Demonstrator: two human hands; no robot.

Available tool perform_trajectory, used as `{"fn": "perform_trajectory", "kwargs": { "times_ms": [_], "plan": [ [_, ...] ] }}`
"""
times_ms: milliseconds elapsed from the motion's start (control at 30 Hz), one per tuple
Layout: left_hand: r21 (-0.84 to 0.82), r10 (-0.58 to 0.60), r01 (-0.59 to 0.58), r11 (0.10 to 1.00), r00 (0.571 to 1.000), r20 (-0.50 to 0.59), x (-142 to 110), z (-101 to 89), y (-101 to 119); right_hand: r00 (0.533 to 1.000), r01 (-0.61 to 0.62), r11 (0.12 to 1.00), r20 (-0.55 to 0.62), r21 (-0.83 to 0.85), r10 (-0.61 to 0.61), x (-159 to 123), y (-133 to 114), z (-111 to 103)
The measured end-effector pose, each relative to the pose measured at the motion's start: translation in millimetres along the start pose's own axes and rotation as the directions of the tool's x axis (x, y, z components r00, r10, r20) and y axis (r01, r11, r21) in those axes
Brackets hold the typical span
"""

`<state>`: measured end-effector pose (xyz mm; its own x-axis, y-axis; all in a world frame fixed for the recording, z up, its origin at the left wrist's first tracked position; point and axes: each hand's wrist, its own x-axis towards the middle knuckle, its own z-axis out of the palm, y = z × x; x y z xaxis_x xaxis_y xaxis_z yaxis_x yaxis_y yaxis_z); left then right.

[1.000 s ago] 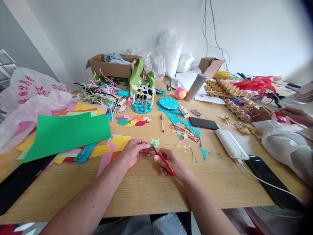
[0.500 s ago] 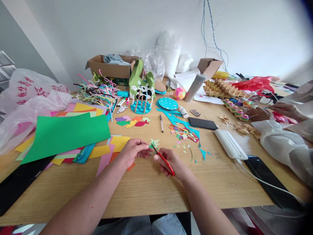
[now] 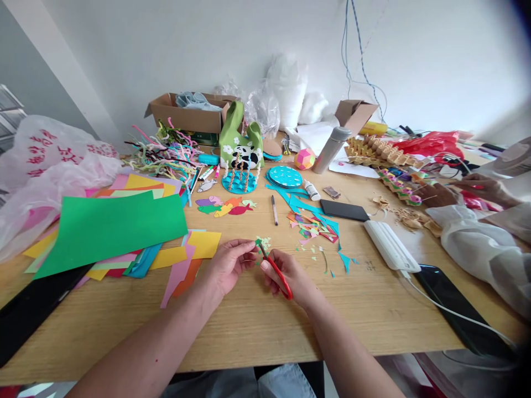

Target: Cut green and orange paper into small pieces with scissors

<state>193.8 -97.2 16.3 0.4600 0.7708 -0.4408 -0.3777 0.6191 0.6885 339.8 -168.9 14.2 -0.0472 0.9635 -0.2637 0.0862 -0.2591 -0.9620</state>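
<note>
My left hand (image 3: pixel 234 262) pinches a small piece of green paper (image 3: pixel 258 242) between thumb and fingers. In my right hand (image 3: pixel 286 273) is a pair of red-handled scissors (image 3: pixel 279 275), its blades pointing up and left at the green paper. Tiny pale green paper snippets (image 3: pixel 265 242) lie on the table just beyond the blades. Farther back, several colourful paper fish (image 3: pixel 224 207) rest flat in a group. A pen (image 3: pixel 274 210) lies to the right of the fish. Coloured paper scraps (image 3: pixel 313 225) are heaped to the right of my hands.
Green paper (image 3: pixel 116 229) covers coloured sheets at the left. A blue disc with twisted posts (image 3: pixel 239 182) stands before a panda bag (image 3: pixel 240 146). On the right are a white power bank (image 3: pixel 392 246), a phone (image 3: pixel 460 309) and another person's hands (image 3: pixel 440 193).
The green paper now shows more clearly at my left fingertips, and my left hand has shifted slightly right and down. The scissors have moved slightly left in my right hand.
</note>
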Motion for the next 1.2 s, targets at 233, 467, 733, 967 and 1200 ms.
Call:
{"fn": "perform_trajectory", "kwargs": {
  "times_ms": [233, 467, 733, 967, 1200],
  "plan": [
    [0.108, -0.018, 0.012, 0.994, 0.998, 0.055, -3.7, 1.6, -3.2, 0.999, -0.016, 1.0, -0.044, 0.009, 0.016, 0.1, -3.5, -0.5],
    [0.158, 0.06, -0.064, 0.985, 0.998, 0.031, -3.8, 4.1, -2.9, 1.0, -0.018, 1.0, -0.011, 0.018, 0.018, -1.7, -3.9, -1.2],
    [0.191, 0.107, -0.113, 0.975, 0.993, 0.04, -5.3, 6.5, -1.6, 1.0, -0.023, 1.0, 0.004, 0.015, 0.023, -0.6, -0.4, -2.1],
    [0.195, 0.107, -0.111, 0.975, 0.994, 0.035, -5.7, 7.0, -1.1, 0.999, -0.045, 0.999, 0.003, 0.005, 0.045, -1.9, -2.3, -2.1],
    [0.184, 0.104, -0.108, 0.977, 0.994, 0.036, -6.3, 8.2, -0.4, 0.999, -0.045, 0.999, 0.01, -0.006, 0.045, -1.6, -1.0, -2.6]
  ]
}}
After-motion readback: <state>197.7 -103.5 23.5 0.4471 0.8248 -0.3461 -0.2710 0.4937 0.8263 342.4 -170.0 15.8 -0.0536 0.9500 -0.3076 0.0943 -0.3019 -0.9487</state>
